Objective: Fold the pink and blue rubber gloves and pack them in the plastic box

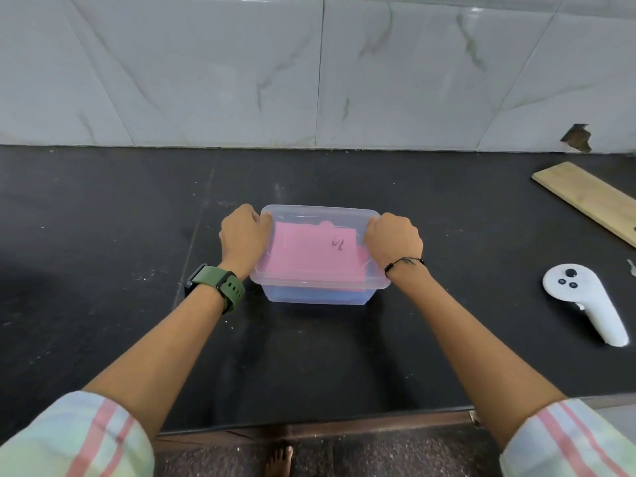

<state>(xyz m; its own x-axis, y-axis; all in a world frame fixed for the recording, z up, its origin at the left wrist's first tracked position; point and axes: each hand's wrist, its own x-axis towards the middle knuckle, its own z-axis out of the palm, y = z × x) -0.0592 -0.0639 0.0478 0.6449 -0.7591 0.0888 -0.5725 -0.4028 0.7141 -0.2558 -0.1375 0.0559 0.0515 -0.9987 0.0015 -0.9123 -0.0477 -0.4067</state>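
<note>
the left hand (242, 241) and the right hand (394, 243) each have a tight curled grip on a short end of the plastic box (318, 294), pushing its lid (320, 215) down. pink gloves (315, 254) lie folded on top of blue gloves (309, 294) inside. the box sits mid surface (103, 235), its long side running left to right. if one hand pushes harder, a corner may stay unsnapped or the box may slide.

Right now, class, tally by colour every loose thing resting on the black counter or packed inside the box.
Clear: 1, plastic box
Pink: 1, folded pink glove
Blue: 1, blue glove
White: 1, handheld controller
Tan: 1, wooden board
Total: 5
</note>
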